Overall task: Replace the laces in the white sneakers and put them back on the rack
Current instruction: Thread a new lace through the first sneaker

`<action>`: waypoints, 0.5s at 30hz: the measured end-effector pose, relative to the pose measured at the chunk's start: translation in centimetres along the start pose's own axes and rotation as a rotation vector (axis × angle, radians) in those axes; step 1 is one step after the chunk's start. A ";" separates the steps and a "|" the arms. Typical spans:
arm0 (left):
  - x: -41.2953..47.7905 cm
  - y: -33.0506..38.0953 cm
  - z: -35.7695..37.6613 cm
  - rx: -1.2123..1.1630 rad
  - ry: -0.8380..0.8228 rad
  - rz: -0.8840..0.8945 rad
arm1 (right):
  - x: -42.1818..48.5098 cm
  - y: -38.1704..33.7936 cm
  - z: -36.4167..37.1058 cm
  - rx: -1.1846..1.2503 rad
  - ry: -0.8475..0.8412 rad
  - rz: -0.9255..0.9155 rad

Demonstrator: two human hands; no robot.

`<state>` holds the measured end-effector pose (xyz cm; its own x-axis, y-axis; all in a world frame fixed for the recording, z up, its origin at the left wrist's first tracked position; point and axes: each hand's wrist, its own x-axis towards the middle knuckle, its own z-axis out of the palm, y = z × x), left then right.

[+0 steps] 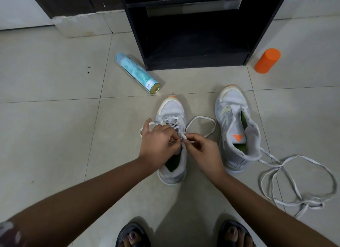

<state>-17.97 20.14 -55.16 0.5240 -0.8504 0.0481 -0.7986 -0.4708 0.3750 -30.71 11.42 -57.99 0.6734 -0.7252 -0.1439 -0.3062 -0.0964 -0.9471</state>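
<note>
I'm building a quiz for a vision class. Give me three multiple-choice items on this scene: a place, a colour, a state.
1. Where is the spray can?
A. on the floor left of the rack
B. inside the rack
C. in a sneaker

2. What colour is the bottle?
A. green
B. orange
C. black

3. How is the right sneaker?
A. tied
B. on the rack
C. unlaced

Key: 1 A, it lies beside the rack's left wall; 2 B, plainly orange; 3 C, its tongue is bare and a loose lace lies beside it.
</note>
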 end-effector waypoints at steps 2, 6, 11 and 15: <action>-0.3 -0.1 0.1 -0.050 -0.010 -0.022 | -0.2 0.0 0.1 0.112 0.002 0.025; -0.2 0.3 0.4 -0.054 0.013 0.023 | -0.8 0.1 0.2 0.227 0.017 0.055; 0.2 0.1 0.5 -0.021 0.068 0.121 | -0.2 0.0 0.0 0.343 -0.012 0.192; -0.3 -0.6 0.4 0.032 0.084 0.118 | 0.3 -0.2 0.5 0.390 0.010 0.232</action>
<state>-17.77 20.56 -55.77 0.4474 -0.8784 0.1682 -0.8646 -0.3767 0.3325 -30.12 11.53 -58.01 0.6102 -0.7037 -0.3640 -0.1703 0.3322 -0.9277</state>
